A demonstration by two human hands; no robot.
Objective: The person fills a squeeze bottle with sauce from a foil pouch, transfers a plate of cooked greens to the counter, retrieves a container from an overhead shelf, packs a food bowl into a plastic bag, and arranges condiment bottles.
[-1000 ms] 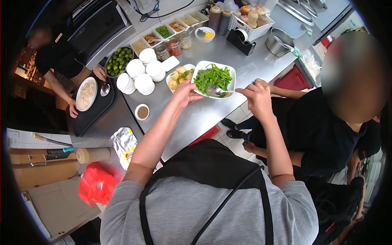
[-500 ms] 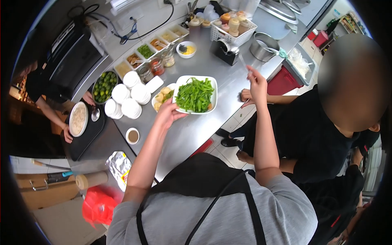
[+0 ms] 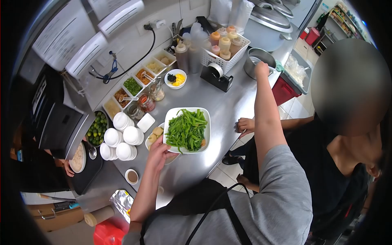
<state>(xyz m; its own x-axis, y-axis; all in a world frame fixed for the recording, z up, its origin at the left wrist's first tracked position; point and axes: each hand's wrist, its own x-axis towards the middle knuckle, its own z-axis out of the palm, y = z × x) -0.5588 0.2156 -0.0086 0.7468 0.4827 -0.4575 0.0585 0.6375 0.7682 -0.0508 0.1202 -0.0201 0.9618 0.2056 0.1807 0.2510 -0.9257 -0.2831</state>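
My left hand [image 3: 158, 154] grips the near left edge of a white square bowl [image 3: 208, 139], with its thumb over the rim. Chopped green leafy vegetables [image 3: 185, 130] fill the bowl, and a small orange-brown piece shows at its right side. Beneath and left of it, a plate with pale round pieces [image 3: 155, 134] is partly covered. My right hand [image 3: 262, 70] is closed at the near rim of a metal pot [image 3: 248, 65]. A thin utensil was in its fingers earlier; now its lower end is mostly hidden by the hand and pot.
White lidded cups [image 3: 131, 134] are stacked at left, near limes [image 3: 97, 130] and topping trays [image 3: 132, 86]. A black tape dispenser [image 3: 218, 79] and a basket of squeeze bottles [image 3: 228, 53] stand behind. A co-worker's hand [image 3: 246, 125] rests at the counter's right edge.
My right hand has gone from raised in the air with a thin utensil to down at the pot. My left hand still holds the bowl; the camera view has shifted.
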